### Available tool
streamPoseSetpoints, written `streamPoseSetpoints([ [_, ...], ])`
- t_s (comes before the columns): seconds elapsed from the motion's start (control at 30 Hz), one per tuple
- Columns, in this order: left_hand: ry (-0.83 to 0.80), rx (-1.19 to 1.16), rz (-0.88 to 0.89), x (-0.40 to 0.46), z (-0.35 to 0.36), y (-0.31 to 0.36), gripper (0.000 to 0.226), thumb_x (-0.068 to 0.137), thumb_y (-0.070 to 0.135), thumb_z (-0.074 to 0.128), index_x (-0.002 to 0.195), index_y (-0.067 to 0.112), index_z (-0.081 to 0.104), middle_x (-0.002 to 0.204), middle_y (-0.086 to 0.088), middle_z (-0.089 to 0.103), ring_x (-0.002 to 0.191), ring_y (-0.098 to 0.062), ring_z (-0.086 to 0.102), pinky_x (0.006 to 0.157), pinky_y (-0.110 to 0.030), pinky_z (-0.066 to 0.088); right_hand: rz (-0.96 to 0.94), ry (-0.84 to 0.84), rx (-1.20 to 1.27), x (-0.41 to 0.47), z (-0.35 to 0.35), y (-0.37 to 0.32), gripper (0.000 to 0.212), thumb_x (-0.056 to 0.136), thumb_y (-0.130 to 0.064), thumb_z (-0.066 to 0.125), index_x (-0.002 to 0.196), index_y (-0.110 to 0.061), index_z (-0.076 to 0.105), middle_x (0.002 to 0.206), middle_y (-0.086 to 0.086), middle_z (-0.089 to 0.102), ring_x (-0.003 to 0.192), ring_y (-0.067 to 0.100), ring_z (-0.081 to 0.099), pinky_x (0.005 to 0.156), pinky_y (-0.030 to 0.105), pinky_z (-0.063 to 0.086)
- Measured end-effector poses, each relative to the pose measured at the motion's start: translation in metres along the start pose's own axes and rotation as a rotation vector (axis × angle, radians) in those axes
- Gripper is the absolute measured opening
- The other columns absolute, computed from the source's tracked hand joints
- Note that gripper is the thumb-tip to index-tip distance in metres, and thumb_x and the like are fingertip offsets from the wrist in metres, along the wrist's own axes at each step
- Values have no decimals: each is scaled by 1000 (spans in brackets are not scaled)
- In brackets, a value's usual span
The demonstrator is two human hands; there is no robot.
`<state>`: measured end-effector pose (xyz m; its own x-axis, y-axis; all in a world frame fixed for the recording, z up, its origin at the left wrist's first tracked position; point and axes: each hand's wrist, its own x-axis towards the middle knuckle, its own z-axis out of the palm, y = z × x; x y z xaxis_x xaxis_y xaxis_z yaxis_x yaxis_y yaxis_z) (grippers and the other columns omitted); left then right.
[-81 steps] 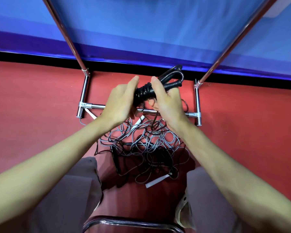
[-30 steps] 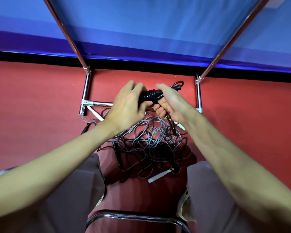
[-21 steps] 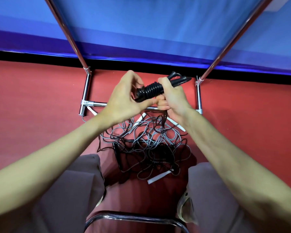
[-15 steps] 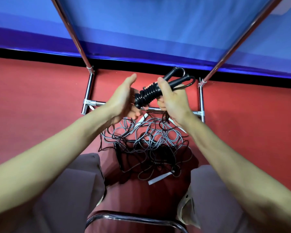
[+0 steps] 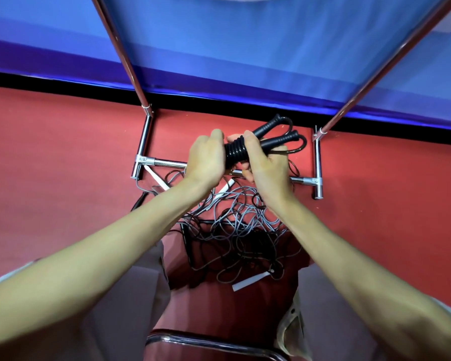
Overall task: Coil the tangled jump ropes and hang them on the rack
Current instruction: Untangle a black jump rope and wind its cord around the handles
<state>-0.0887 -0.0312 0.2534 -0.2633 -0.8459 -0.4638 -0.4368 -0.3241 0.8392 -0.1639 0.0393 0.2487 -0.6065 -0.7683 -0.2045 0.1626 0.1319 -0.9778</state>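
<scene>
Red carpet covers the floor, and a blue wall with a black strip at its foot stands behind. From the head view, a chrome rack sits on the carpet against that wall, with two slanted poles rising toward the top corners and a low crossbar between its feet.

Both hands are raised just in front of the crossbar and meet on a black jump rope that is wound into a tight coil. The left hand has its fingers curled round the left end of the coil. The right hand grips the right end, thumb on top, and the rope's two black handles stick out past it toward the upper right, with a loop of cord curving round them.

Below the hands, a tangled pile of ropes, grey and black cords mixed, lies on the carpet between the person's knees. White handles poke out of the pile at its near edge and near the crossbar. A curved chrome chair rail crosses the bottom of the view.
</scene>
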Motion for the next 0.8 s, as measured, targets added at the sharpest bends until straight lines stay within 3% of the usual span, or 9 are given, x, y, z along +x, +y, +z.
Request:
streamPoseSetpoints([
  [0.07,-75,-31,17,-3,-1,3,49,93,47,41,61,12,51,51,-8,50,44,-22,38,42,-28,25,4,3,32,-1,-1,-4,30,101,-11,47,78,-4,65,41,-10,40,34,4,32,36,15,26],
  [0.17,-131,0,28,-9,0,6,57,82,63,52,60,11,54,46,-4,44,38,-18,32,39,-25,24,36,-1,53,-2,-3,-9,33,103,-18,41,76,-2,50,49,2,38,34,6,31,34,17,23],
  [0.23,-152,-17,3,-13,1,9,53,83,58,56,61,10,56,45,-2,44,37,-16,30,38,-23,22,55,-1,48,-2,-4,-10,31,104,-22,39,82,-3,48,54,7,36,34,6,32,33,17,24],
  [0.37,-202,-112,-45,-19,3,18,48,90,38,53,49,12,51,34,3,41,29,-10,24,34,-17,16,50,-42,0,0,-5,-10,46,105,-30,35,68,-4,45,47,8,41,31,11,34,34,17,26],
  [0.47,-149,-141,-70,-16,4,16,50,88,36,54,43,17,43,34,4,37,27,-11,23,35,-17,16,84,-108,-71,3,-8,-12,59,104,-41,31,62,-3,48,45,8,46,34,18,39,36,22,31],
  [0.63,18,-68,23,-6,2,11,45,60,57,53,59,12,49,52,-5,39,38,-17,24,41,-27,20,193,-161,-223,6,-16,-19,68,101,-53,23,65,-8,59,48,8,53,39,17,51,42,22,42],
  [0.73,95,-86,26,2,-3,10,45,76,49,56,50,13,49,41,2,42,32,-14,28,41,-28,23,159,-227,-365,6,-15,-14,73,100,-56,31,74,3,65,50,6,57,43,19,56,47,26,44],
  [0.8,152,-82,28,8,-7,9,45,76,49,55,48,14,51,39,3,43,33,-15,31,43,-28,26,131,-247,-401,6,-12,-11,64,97,-51,37,76,3,65,48,2,54,41,18,52,48,26,40],
])
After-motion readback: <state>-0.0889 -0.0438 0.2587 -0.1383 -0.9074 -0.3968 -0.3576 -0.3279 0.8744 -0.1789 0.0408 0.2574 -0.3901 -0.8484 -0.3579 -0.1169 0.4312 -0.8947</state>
